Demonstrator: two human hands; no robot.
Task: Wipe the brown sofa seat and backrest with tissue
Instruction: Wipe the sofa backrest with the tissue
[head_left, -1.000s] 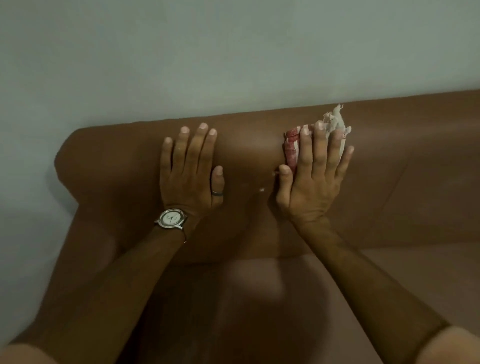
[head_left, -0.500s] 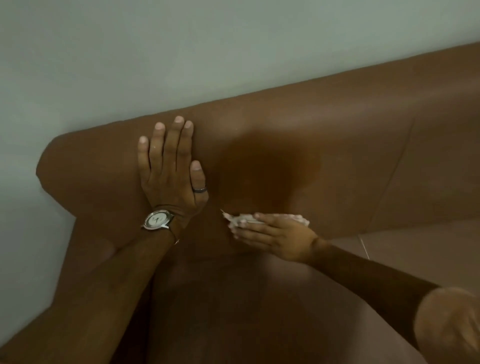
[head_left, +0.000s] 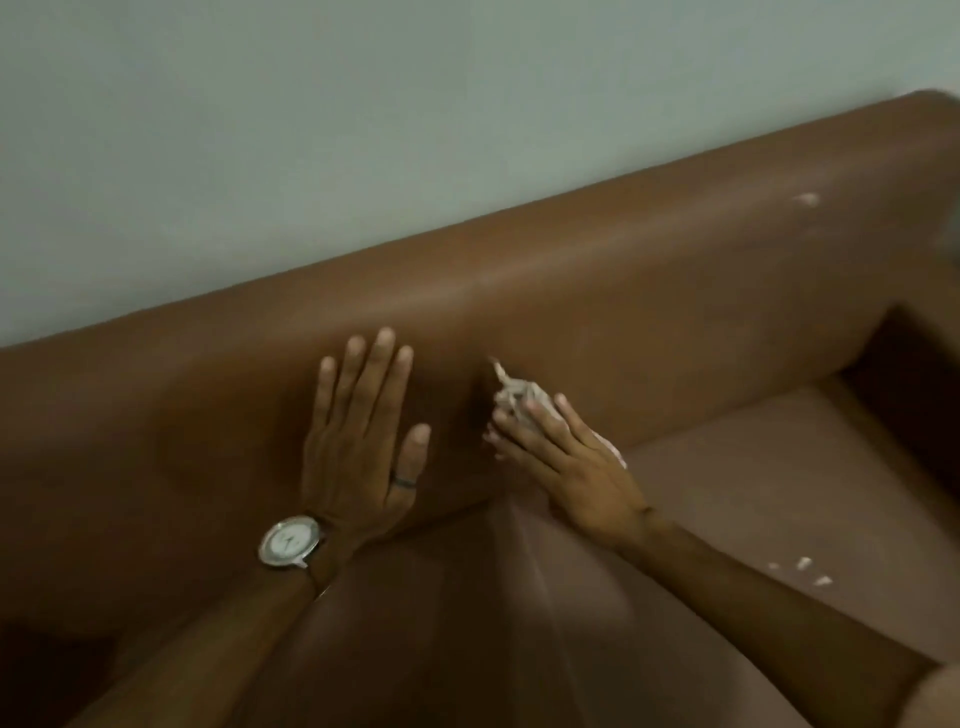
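Note:
The brown sofa backrest runs from lower left to upper right, with the lighter brown seat below it on the right. My left hand lies flat and open against the backrest, wearing a ring and a wristwatch. Just to its right, my right hand presses a crumpled whitish tissue against the lower backrest, near the crease with the seat. Most of the tissue is hidden under my fingers.
Small white tissue scraps lie on the seat at the right, and another white scrap sits high on the backrest. The sofa arm closes off the far right. A pale wall stands behind the sofa.
My right hand with the tissue came down from the top of the backrest to its lower part, then rose slightly. The view has swung right, showing the sofa arm. My left hand stays flat.

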